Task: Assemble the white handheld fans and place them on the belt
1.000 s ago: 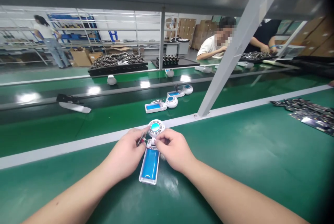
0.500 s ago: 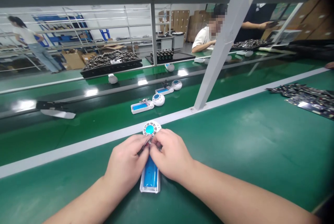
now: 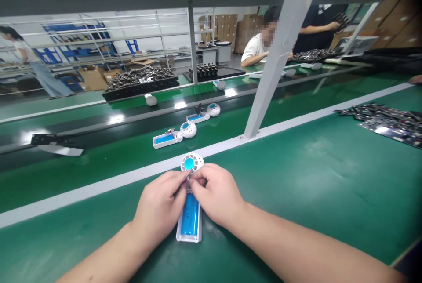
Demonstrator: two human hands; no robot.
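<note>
A small white fan head (image 3: pixel 191 162) with a round blue centre lies on the green mat, wires running from it toward an open white casing (image 3: pixel 189 234). A blue battery (image 3: pixel 190 215) sits inside that casing. My left hand (image 3: pixel 158 204) and my right hand (image 3: pixel 214 190) meet just below the fan head, fingertips pinched around the wires (image 3: pixel 188 184). The left hand grips slim tweezers (image 3: pixel 186 178), mostly hidden by the fingers. The hands cover the casing's upper end.
Beyond a white strip (image 3: pixel 99 193), similar fan units (image 3: pixel 167 139) ride a green conveyor belt (image 3: pixel 108 160). A grey metal post (image 3: pixel 280 59) rises from the strip. A pile of dark flat parts (image 3: pixel 385 122) lies at right. Co-workers (image 3: pixel 255 50) sit across the line.
The fan units on the belt have moved left. My hands have drawn closer around the wires, and the tweezers are now mostly hidden by my fingers.
</note>
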